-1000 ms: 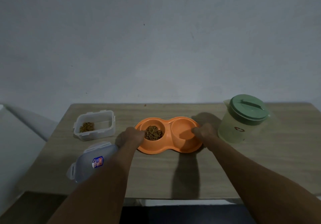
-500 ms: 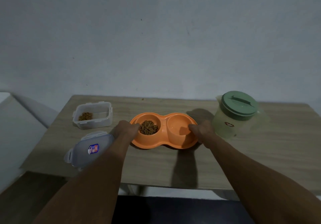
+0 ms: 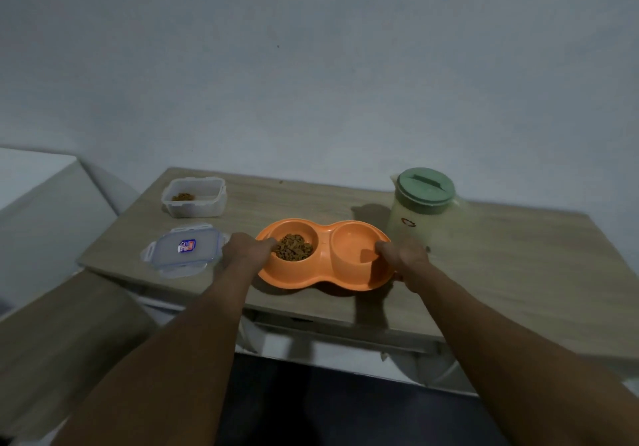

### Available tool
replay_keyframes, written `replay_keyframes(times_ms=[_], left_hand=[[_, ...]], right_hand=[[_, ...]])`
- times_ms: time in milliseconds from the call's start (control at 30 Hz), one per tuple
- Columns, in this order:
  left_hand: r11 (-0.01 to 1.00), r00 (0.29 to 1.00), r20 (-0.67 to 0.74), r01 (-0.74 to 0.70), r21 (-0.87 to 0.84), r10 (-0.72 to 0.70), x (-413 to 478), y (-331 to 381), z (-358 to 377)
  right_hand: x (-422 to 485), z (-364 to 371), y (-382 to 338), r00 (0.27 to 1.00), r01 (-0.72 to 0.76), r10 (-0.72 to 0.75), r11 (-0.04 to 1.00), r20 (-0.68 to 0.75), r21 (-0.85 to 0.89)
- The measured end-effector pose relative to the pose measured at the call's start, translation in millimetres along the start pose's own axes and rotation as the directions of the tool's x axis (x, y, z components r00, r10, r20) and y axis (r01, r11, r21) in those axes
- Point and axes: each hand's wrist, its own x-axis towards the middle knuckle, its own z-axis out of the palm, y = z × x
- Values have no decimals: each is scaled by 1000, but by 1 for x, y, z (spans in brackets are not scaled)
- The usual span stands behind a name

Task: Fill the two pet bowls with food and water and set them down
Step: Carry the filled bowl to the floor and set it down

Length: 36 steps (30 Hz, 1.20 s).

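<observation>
Wooden table point(image 3: 518, 272) bears one jug point(image 3: 418, 217), and two hands point(image 3: 245, 250) point(image 3: 406, 259) grip one double bowl point(image 3: 325, 274)

Orange double pet bowl point(image 3: 325, 274), held level at both ends near the front of the table point(image 3: 518, 272).

The 9 o'clock well is heaped with brown kibble point(image 3: 294, 247); whether water lies in the 3 o'clock well point(image 3: 352, 241) cannot be told. The 9 o'clock rim is held by the left grip point(image 3: 247, 250), the 3 o'clock rim by the right grip point(image 3: 406, 259). A pale jug point(image 3: 420, 220) with a green lid stands upright at 2 o'clock. A clear food tub point(image 3: 194, 200), open and nearly emptied, is seen at 10 o'clock.
</observation>
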Motion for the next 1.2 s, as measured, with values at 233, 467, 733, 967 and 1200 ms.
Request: replay_keyframes(times_ms=[233,467,733,967,1200], left_hand=[[998,997,45,-66,15,65,-63,-6,-2],[987,983,92,-159,-20,161,-144,-15,10],[971,941,239,-238,-35,240,-252,-15,50],[918,856,367,-397,17,364,-353,11,112],[881,765,473,-469,-58,438,-476,51,205]], right_hand=[[-53,-40,43,998,-1,4,999,-66,51],[-129,-91,106,979,-35,63,989,-195,142],[-214,-169,192,940,-87,168,960,-297,266],[-265,-257,274,874,-109,247,939,-418,327],[-299,-378,364,799,-113,328,905,-504,410]])
